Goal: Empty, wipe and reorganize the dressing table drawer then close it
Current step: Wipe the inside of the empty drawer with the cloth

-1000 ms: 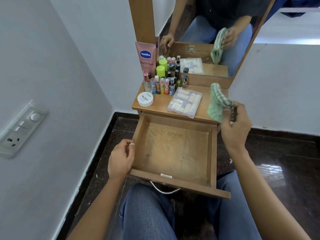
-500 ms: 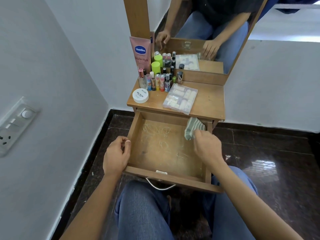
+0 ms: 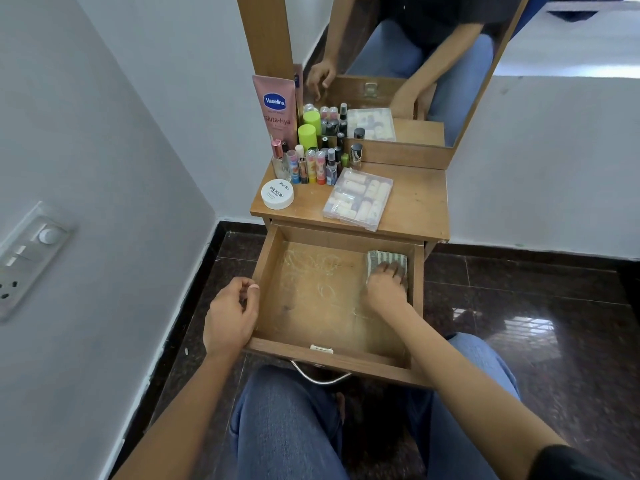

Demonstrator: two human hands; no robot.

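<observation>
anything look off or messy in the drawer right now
Yes: the drawer floor carries pale scribble-like marks across its far left part, plus a small dark spot near the left wall. The right hand presses the cloth into the far right corner, away from them. Nothing looks spilled or broken.

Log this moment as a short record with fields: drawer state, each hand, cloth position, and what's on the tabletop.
drawer: pulled open, emptied, pale smears on its floor
right hand: pressing cloth onto drawer floor
cloth: far right corner of drawer
left hand: at drawer's left wall, holding nothing
tabletop: Vaseline tube, small bottles, white jar, clear case
</observation>
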